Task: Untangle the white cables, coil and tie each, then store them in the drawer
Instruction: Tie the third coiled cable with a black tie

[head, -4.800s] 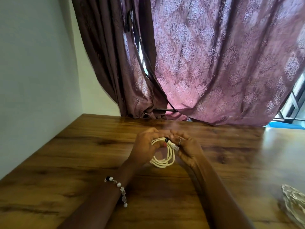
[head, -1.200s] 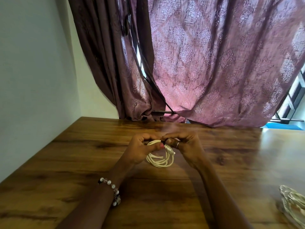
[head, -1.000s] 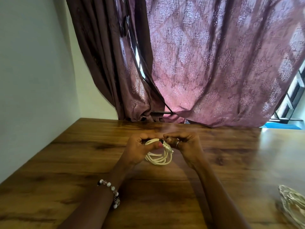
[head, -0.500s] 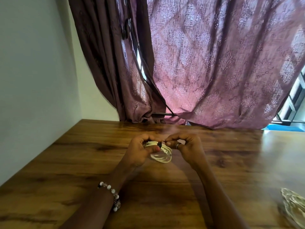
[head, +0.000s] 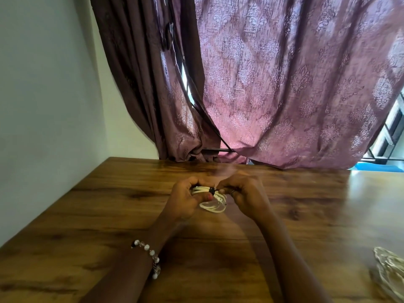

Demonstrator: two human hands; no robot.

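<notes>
One coiled white cable [head: 213, 203] is in play, held above the middle of the wooden table [head: 98, 215] between two hands. A second pale bundle [head: 391, 272] lies on the table at the lower right edge of the view, well apart from the hands; it is partly cut off and too blurred to say what it is. One small black tie [head: 211, 190] sits across the top strands of the coil. No drawer is in sight.

The left hand [head: 184, 200] comes in from the lower left, its fingers curled over the far side of the coil and its thumb pressing the near side, so the loops are gripped in its grasp. The left wrist carries one beaded bracelet [head: 150, 259]. The right hand [head: 243, 194] comes in from the lower right with its fingers bent inward, the fingertips pinching at the black tie on top of the coil; one ring [head: 233, 192] shows on a finger. The two hands meet thumb to fingertip above the cable, and the coil's lower loops hang free beneath them, just above the tabletop.

Behind the table hang two maroon patterned curtains [head: 284, 84], with a pale wall [head: 43, 95] on the left.
</notes>
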